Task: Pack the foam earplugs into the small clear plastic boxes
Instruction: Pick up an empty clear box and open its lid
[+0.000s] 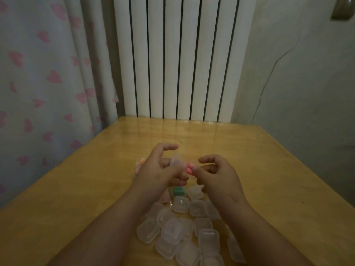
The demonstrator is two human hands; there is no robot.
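Above the wooden table [80, 189], my left hand [159, 169] holds a small clear plastic box [177, 161] with its lid up. My right hand [217, 175] pinches a pink foam earplug [189, 168] at the box's open side. Several more clear boxes [179, 204] lie in a heap between my forearms near the front edge. One box with a green earplug [179, 191] inside lies just below my hands. A few pale pink earplugs [139, 165] show on the table behind my left hand, partly hidden.
A white ribbed radiator [180, 58] stands behind the table's far edge. A curtain with pink hearts [48, 77] hangs at the left, and a pale wall [299, 73] is at the right.
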